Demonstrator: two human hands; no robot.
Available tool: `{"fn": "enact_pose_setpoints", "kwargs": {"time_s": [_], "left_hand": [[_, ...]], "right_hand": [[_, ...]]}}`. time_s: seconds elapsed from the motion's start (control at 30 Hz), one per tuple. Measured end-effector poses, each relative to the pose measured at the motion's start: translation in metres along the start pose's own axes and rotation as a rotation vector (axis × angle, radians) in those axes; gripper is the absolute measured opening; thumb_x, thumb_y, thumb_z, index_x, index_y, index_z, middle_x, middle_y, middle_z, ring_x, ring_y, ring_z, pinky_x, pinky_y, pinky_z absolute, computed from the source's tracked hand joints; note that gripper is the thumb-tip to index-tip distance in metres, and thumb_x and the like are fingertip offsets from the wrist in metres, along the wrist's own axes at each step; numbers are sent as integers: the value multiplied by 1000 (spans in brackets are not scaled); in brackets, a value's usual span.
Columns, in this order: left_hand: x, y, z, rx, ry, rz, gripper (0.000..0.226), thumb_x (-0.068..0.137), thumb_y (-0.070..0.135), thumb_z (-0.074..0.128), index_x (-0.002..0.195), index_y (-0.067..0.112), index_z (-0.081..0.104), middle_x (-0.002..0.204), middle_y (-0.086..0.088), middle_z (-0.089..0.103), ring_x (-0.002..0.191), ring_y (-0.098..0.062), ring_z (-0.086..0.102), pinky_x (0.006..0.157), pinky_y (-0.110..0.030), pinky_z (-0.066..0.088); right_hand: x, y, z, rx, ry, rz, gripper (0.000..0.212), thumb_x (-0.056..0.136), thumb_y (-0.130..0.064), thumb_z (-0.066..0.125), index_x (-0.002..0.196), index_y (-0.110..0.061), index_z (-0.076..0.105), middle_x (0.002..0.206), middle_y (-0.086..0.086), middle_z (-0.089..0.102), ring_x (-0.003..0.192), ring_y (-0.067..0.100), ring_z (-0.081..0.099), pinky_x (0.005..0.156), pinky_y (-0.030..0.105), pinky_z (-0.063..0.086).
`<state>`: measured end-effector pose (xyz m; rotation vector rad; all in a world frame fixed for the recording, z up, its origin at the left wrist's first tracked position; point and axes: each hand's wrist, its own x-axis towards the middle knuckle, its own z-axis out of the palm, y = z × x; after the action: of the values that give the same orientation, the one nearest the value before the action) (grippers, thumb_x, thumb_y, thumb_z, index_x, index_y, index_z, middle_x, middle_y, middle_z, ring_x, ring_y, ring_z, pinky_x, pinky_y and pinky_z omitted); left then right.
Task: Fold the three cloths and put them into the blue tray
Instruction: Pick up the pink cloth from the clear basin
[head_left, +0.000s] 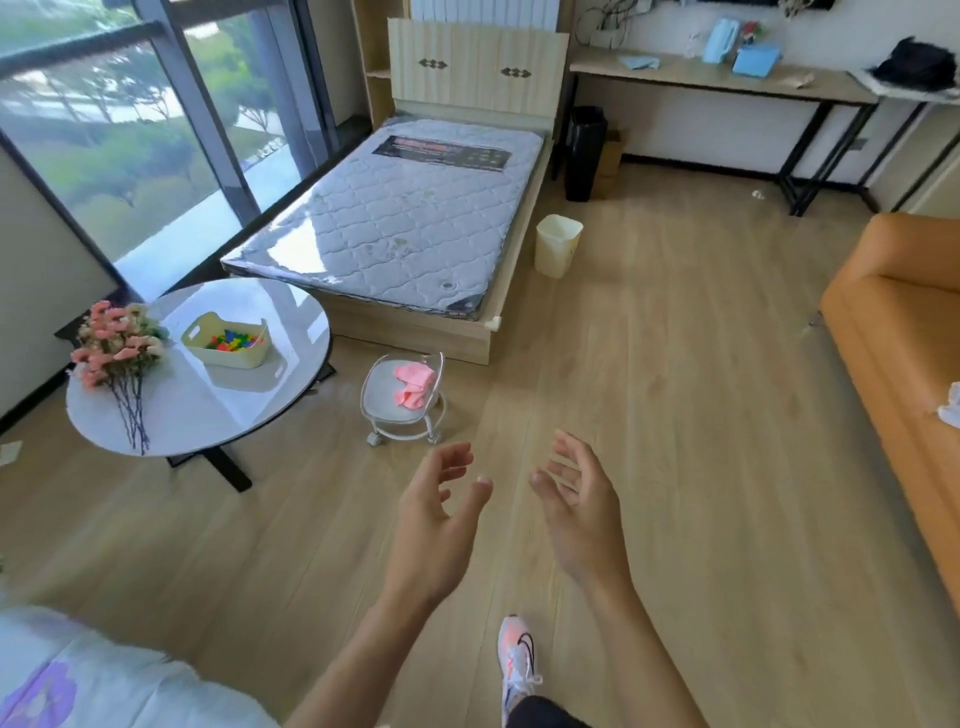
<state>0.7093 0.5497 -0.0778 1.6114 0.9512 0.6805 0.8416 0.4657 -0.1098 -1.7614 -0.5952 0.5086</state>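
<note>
A crumpled pink cloth (414, 387) lies on a small white wheeled stool (384, 410) on the floor beside the bed. A light blue cloth (639, 62) lies flat on the far desk. Blue items that may be the tray (756, 58) stand on the same desk; I cannot tell them apart. A white cloth (951, 402) shows at the right edge on the orange sofa. My left hand (434, 525) and my right hand (579, 509) hover open over the floor, palms facing each other, holding nothing, well short of the stool.
A round white table (208, 410) at the left carries pink flowers (117, 345) and a cream basket (228, 340) of coloured blocks. A bed (405, 223) lies ahead, a cream bin (557, 245) next to it. An orange sofa (893, 338) runs along the right.
</note>
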Motion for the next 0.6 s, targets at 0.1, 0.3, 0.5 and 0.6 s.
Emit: {"fn": "enact_pose_setpoints", "kwargs": {"time_s": [0.1, 0.3, 0.5, 0.6], "left_hand": [[62, 14, 12, -3, 64, -36, 23, 92, 22, 65, 115, 26, 62, 116, 14, 67, 109, 1, 60, 101, -42, 50], [156, 16, 9, 0, 185, -93, 22, 93, 22, 64, 114, 31, 62, 112, 14, 68, 109, -1, 61, 97, -34, 51], [257, -25, -2, -5, 262, -202, 28, 94, 22, 63, 122, 23, 61, 117, 11, 66, 110, -4, 61, 93, -28, 51], [330, -57, -12, 21, 258, -244, 28, 93, 22, 64, 122, 24, 61, 115, 9, 67, 109, -6, 62, 94, -32, 52]], "right_hand": [[70, -7, 8, -14, -90, 7, 48, 94, -24, 68, 139, -26, 51, 136, -6, 57, 121, 9, 59, 105, 38, 50], [180, -21, 52, -58, -262, 9, 51, 94, -31, 66, 141, -27, 50, 138, -10, 56, 122, 7, 59, 99, 28, 49], [276, -11, 116, -87, -356, 32, 47, 93, -30, 67, 137, -30, 51, 135, -10, 56, 120, 2, 58, 93, 19, 48], [332, -4, 153, -112, -359, 47, 43, 93, -29, 67, 133, -35, 52, 132, -11, 56, 116, 0, 60, 84, 13, 47]]}}
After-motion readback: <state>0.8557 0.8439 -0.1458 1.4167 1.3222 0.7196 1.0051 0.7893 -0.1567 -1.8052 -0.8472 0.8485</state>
